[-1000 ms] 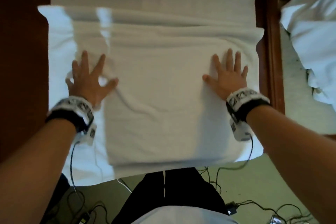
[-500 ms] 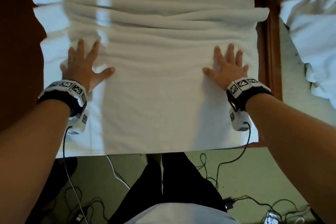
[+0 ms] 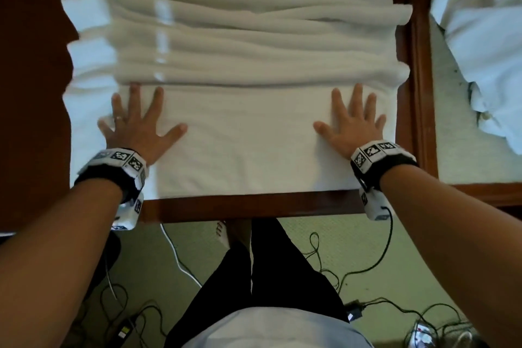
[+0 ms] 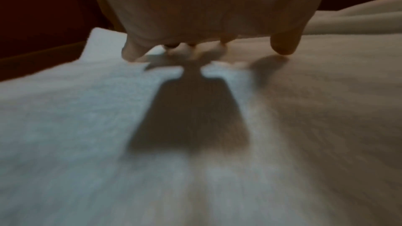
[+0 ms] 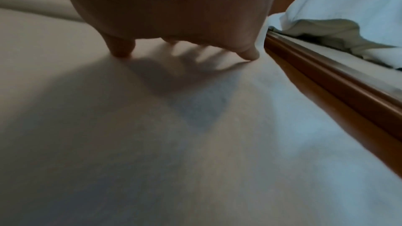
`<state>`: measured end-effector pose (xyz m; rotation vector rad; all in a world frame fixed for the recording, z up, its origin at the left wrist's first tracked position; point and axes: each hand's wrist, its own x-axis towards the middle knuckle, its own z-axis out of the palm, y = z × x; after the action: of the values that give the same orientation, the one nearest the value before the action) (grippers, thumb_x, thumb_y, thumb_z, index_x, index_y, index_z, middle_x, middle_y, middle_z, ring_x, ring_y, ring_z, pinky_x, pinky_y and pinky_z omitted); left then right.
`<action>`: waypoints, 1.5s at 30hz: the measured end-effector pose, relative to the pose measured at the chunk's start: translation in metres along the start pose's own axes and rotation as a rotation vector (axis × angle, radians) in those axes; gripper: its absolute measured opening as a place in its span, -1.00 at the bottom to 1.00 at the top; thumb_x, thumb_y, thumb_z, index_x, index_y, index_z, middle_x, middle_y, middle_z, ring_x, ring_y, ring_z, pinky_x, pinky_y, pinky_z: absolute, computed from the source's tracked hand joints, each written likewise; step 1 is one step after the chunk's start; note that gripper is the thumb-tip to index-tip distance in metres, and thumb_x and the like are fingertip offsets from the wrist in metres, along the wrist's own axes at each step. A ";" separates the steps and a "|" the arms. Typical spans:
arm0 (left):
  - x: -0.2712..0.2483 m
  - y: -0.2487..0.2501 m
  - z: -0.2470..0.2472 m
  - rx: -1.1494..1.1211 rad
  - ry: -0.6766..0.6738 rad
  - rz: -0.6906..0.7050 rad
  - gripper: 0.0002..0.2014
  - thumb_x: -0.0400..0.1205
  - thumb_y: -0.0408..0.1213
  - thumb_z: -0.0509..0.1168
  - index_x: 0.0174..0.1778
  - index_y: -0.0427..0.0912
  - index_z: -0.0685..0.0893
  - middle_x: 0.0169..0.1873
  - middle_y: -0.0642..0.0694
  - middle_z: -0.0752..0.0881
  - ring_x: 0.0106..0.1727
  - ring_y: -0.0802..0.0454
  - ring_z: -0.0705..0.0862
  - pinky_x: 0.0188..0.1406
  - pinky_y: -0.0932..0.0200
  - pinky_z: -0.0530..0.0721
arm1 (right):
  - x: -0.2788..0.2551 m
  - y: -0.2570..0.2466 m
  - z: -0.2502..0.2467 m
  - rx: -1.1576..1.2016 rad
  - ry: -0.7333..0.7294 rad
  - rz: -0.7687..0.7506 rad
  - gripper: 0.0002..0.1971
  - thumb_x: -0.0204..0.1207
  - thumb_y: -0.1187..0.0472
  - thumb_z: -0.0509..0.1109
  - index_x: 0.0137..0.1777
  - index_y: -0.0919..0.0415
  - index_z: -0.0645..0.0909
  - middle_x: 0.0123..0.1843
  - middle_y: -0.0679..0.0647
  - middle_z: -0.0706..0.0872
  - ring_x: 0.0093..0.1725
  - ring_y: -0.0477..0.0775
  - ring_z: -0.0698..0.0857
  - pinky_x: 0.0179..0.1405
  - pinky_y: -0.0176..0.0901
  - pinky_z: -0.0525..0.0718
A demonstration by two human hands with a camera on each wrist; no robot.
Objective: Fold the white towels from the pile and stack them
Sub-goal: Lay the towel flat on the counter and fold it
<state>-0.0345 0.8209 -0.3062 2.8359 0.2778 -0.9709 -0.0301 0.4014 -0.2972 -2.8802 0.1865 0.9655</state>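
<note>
A large white towel [image 3: 243, 138] lies spread over the dark wooden table [image 3: 248, 207]. Its near part is flat; its far part [image 3: 254, 45] is bunched into several long ridges running left to right. My left hand [image 3: 138, 124] presses flat on the towel's left side with fingers spread, and my right hand [image 3: 353, 121] presses flat on its right side the same way. The left wrist view shows straight fingers [image 4: 282, 44] touching the towel [image 4: 108, 126]. In the right wrist view the spread fingers [image 5: 120, 47] likewise rest on the cloth [image 5: 152, 143]. Neither hand grips anything.
A heap of white cloth [image 3: 485, 45] lies to the right, beyond the table's raised wooden rim [image 3: 421, 79], also seen as white cloth [image 5: 348, 6] in the right wrist view. Below the table's near edge are green carpet with several cables [image 3: 353, 271] and my legs.
Both flat hands have slid away from me across the towel, pushing it further onto the table. The overhanging near edge now lies on the tabletop, and the far part has bunched into more ridges.
</note>
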 end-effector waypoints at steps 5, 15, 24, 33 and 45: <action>-0.069 -0.031 0.055 -0.006 0.097 0.076 -0.13 0.54 0.58 -0.26 0.73 0.28 -0.23 0.74 0.04 -0.36 0.76 -0.18 -0.24 0.65 -0.49 -0.07 | -0.070 0.005 0.045 0.023 0.088 -0.017 -0.23 0.63 -0.42 -0.08 0.71 -0.20 -0.29 0.73 0.06 -0.46 0.71 0.33 -0.37 0.63 0.53 -0.06; -0.091 -0.009 0.089 0.014 0.229 0.208 -0.12 0.56 0.47 -0.22 0.78 0.09 -0.01 0.78 -0.11 -0.13 0.76 -0.27 -0.12 0.65 -0.43 -0.07 | -0.112 0.040 0.073 0.435 0.467 0.213 -0.52 0.75 0.02 0.17 0.60 0.20 0.39 0.69 0.24 0.25 0.64 0.31 0.22 0.61 0.08 0.21; -0.086 0.016 0.117 0.044 0.293 0.206 -0.18 0.60 0.47 -0.24 0.77 0.16 -0.02 0.78 -0.10 -0.15 0.76 -0.30 -0.13 0.61 -0.51 -0.09 | -0.121 0.077 0.085 0.553 0.444 0.590 -0.79 0.62 0.04 0.31 -0.01 0.20 0.60 0.16 0.29 0.67 0.14 0.34 0.63 0.04 -0.02 0.51; -0.082 0.015 0.118 0.064 0.297 0.204 -0.16 0.60 0.49 -0.27 0.76 0.15 -0.02 0.78 -0.13 -0.10 0.75 -0.34 -0.08 0.58 -0.54 -0.01 | -0.112 -0.053 0.016 0.698 0.724 -0.184 -0.76 0.66 0.07 0.33 0.00 0.26 0.65 -0.04 0.12 0.70 -0.04 0.19 0.64 0.02 0.02 0.57; -0.084 0.017 0.116 0.053 0.306 0.192 -0.16 0.58 0.50 -0.31 0.76 0.16 -0.02 0.78 -0.12 -0.11 0.75 -0.31 -0.10 0.60 -0.49 -0.03 | -0.163 0.068 0.108 0.193 0.446 0.544 -0.61 0.63 0.00 0.23 0.41 0.09 0.53 0.72 0.12 0.21 0.65 0.27 0.18 0.50 0.32 0.30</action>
<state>-0.1653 0.7724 -0.3441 2.9848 0.0066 -0.5152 -0.2336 0.3622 -0.2881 -2.8585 1.0710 0.2978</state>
